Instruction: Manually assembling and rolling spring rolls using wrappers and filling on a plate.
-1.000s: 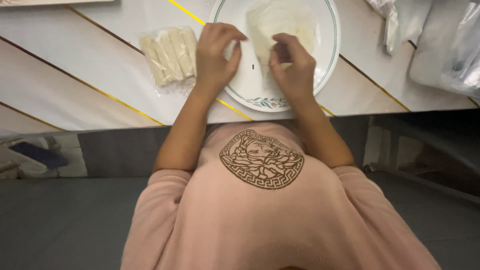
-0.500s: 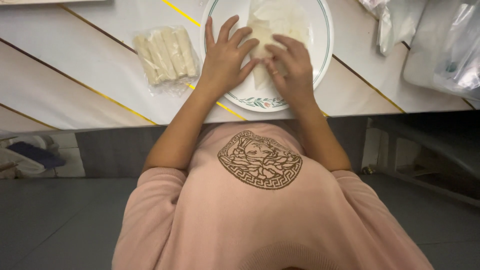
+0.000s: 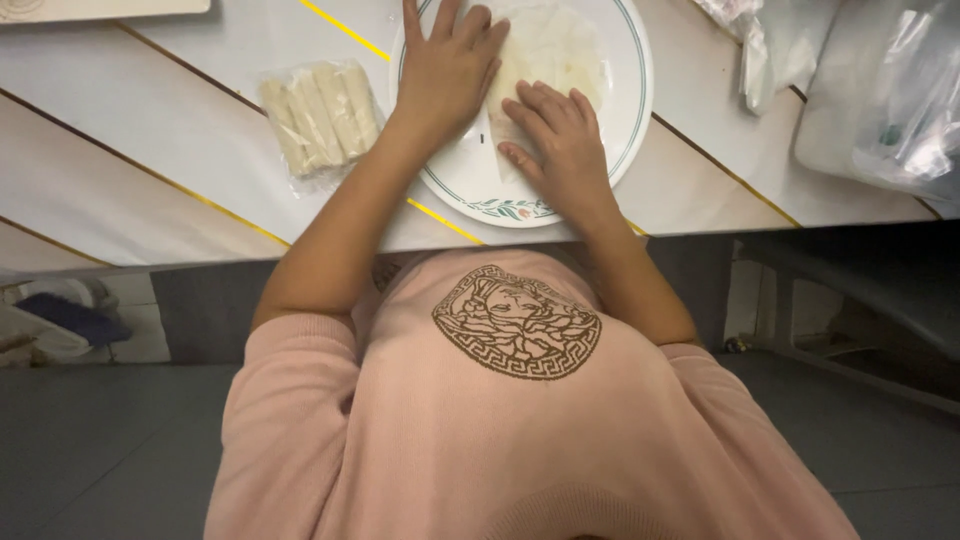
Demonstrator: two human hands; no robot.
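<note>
**Wrapper sheet pressed flat on the plate by both hands**

Wrapper sheet [image 3: 550, 50], thin, pale and translucent, lies spread inside a round white plate [image 3: 628, 120] with a green rim line and a small flower pattern on its near edge. The plate sits at the near edge of the counter [image 3: 150, 190], a pale surface crossed by slanting yellow and dark stripes.

Far left, at the counter's far edge, the corner of a pale flat board [image 3: 100, 8] shows. To the right of it, a clear bag of rolled white wrappers [image 3: 320, 118] lies on the counter, the rolls side by side, just left of the plate and apart from it.

Next comes the left hand [image 3: 445, 75], laid palm down on the left part of the plate, its fingers spread and straight, the fingertips reaching the wrapper's left edge. Its grip is apart, clamped on nothing.

The right hand [image 3: 560, 145] lies palm down on the near part of the wrapper, fingers stretched flat and pointing left toward the other hand. Its grip is likewise apart, only pressing.

Further right, crumpled clear plastic [image 3: 770, 45] rests on the counter, and at the far right a plastic bag [image 3: 900, 100] lies over a pale board.

Near the camera, the person's pink sweater [image 3: 500, 440] with a round brown emblem fills the lower view.
</note>
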